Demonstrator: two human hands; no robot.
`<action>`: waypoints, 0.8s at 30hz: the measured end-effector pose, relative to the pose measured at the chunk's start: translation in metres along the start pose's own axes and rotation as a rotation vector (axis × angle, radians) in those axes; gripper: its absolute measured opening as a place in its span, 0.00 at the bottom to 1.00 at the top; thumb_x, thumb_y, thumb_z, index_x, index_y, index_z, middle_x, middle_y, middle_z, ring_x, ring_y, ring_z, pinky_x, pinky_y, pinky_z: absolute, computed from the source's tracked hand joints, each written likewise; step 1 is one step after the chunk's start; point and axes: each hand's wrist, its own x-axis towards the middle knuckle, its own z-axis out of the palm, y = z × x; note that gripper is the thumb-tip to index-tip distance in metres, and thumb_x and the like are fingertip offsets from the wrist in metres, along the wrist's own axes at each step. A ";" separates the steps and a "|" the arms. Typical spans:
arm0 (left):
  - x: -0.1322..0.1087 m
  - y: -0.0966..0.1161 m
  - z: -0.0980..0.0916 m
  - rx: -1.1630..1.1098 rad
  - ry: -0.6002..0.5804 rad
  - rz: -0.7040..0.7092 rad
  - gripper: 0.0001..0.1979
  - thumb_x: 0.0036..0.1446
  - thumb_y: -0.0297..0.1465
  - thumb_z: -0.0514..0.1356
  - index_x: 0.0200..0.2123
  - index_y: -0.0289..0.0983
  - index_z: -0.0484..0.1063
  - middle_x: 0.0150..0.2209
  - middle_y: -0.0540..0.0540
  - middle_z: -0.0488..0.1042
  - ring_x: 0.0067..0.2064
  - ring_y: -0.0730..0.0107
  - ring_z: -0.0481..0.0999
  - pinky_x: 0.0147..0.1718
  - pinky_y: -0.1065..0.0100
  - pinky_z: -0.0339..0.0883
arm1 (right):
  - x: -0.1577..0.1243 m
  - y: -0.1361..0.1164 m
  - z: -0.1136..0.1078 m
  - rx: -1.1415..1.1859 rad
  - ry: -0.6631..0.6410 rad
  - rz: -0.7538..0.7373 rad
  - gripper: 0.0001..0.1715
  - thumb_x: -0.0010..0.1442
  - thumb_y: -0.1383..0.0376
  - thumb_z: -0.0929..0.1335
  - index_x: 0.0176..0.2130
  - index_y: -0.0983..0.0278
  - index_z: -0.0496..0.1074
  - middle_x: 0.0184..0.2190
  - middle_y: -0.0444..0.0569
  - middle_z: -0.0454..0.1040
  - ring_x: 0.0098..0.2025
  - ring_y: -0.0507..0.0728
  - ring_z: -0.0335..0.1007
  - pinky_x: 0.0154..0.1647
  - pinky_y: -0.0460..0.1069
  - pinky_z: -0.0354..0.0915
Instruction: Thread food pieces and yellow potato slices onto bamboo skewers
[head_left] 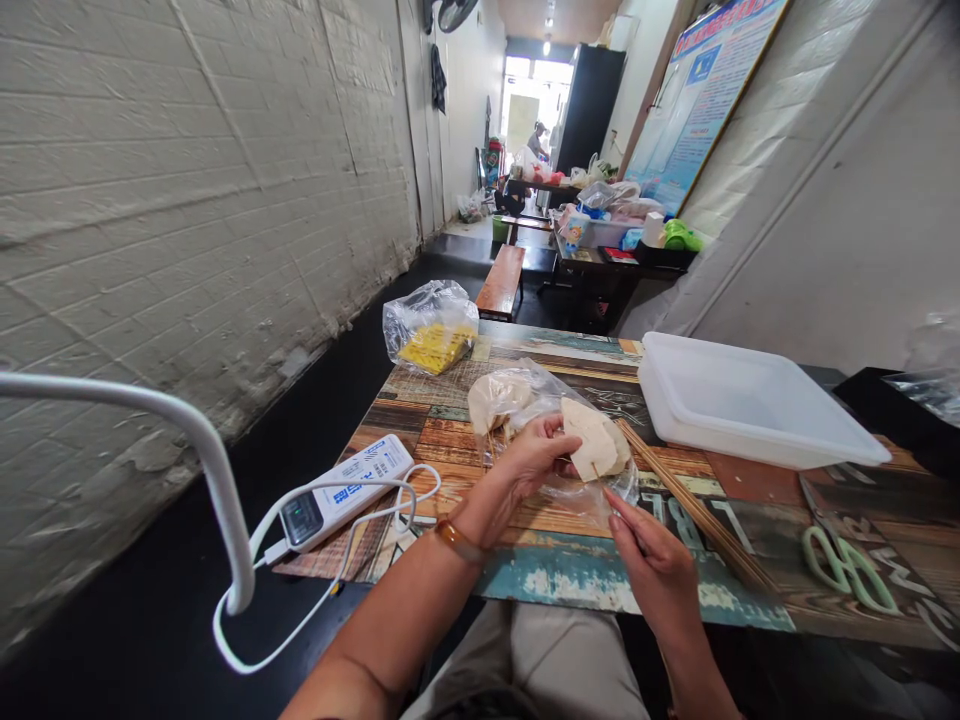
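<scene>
My left hand (544,448) pinches a pale beige flat sheet (589,440) that looks like tofu skin. It is held above a clear plastic bag (555,385) with more beige pieces (501,395) in and around it. Close to the sheet's lower edge, my right hand (651,545) is closed on a thin stick, apparently a bamboo skewer, mostly hidden by the fingers. A short bit of stick shows at the sheet's lower edge. Beside the right hand, a bundle of long bamboo skewers (694,505) lies slanting across the table.
Green-handled scissors (847,570) and a white plastic tub (757,400) are on the right. At left, a white power bank (349,492) has a cable (307,640) looping over the table edge. A bag with yellow packets (433,335) sits at the far left corner. A bench (501,280) stands beyond.
</scene>
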 end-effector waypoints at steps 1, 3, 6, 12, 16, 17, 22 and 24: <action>0.000 0.000 0.000 0.002 -0.001 0.001 0.22 0.38 0.33 0.69 0.39 0.32 0.74 0.29 0.46 0.75 0.24 0.76 0.71 0.21 0.75 0.63 | 0.000 0.000 0.000 -0.003 0.001 -0.010 0.18 0.61 0.60 0.64 0.47 0.62 0.76 0.46 0.51 0.77 0.47 0.59 0.75 0.51 0.52 0.69; 0.001 -0.001 -0.001 0.003 -0.003 0.001 0.22 0.39 0.33 0.68 0.40 0.32 0.74 0.29 0.46 0.75 0.24 0.76 0.71 0.21 0.75 0.63 | 0.001 0.000 0.001 -0.009 0.010 -0.032 0.18 0.61 0.60 0.64 0.47 0.63 0.77 0.46 0.51 0.77 0.47 0.59 0.75 0.50 0.51 0.69; 0.001 -0.002 -0.001 0.001 -0.013 -0.001 0.22 0.39 0.32 0.68 0.40 0.32 0.74 0.29 0.46 0.75 0.23 0.76 0.70 0.21 0.75 0.64 | 0.001 0.001 0.002 -0.013 0.028 -0.060 0.18 0.61 0.61 0.64 0.46 0.63 0.77 0.45 0.53 0.78 0.45 0.59 0.75 0.47 0.51 0.71; -0.001 -0.002 0.001 0.003 -0.018 -0.004 0.22 0.38 0.32 0.68 0.40 0.31 0.74 0.29 0.46 0.76 0.24 0.75 0.71 0.21 0.75 0.65 | 0.003 0.004 0.004 -0.001 0.036 -0.081 0.17 0.61 0.61 0.64 0.46 0.63 0.77 0.45 0.52 0.78 0.45 0.59 0.75 0.48 0.53 0.70; -0.002 -0.001 0.005 0.010 -0.022 -0.021 0.24 0.37 0.33 0.68 0.41 0.32 0.73 0.29 0.46 0.76 0.23 0.75 0.71 0.20 0.75 0.64 | 0.004 0.003 0.006 0.013 0.029 -0.040 0.18 0.60 0.60 0.64 0.46 0.63 0.76 0.46 0.52 0.77 0.46 0.59 0.75 0.49 0.53 0.70; -0.002 -0.001 0.006 0.014 -0.018 -0.021 0.25 0.37 0.33 0.68 0.42 0.32 0.73 0.29 0.46 0.76 0.22 0.75 0.71 0.20 0.75 0.64 | 0.005 0.003 0.006 0.022 0.026 -0.016 0.18 0.60 0.60 0.64 0.46 0.62 0.76 0.46 0.52 0.77 0.47 0.59 0.75 0.49 0.53 0.69; -0.002 -0.002 0.007 0.020 0.013 0.013 0.26 0.38 0.32 0.68 0.44 0.33 0.72 0.30 0.46 0.76 0.24 0.73 0.73 0.22 0.74 0.65 | 0.005 0.000 0.008 0.114 0.018 0.126 0.20 0.58 0.57 0.65 0.46 0.62 0.77 0.46 0.52 0.77 0.47 0.61 0.74 0.50 0.55 0.69; -0.001 -0.003 0.006 -0.006 0.023 0.025 0.24 0.39 0.32 0.68 0.43 0.34 0.72 0.30 0.47 0.76 0.25 0.73 0.73 0.23 0.73 0.66 | 0.005 0.000 0.008 0.153 0.010 0.171 0.20 0.58 0.57 0.66 0.47 0.62 0.76 0.46 0.52 0.77 0.47 0.61 0.74 0.50 0.54 0.69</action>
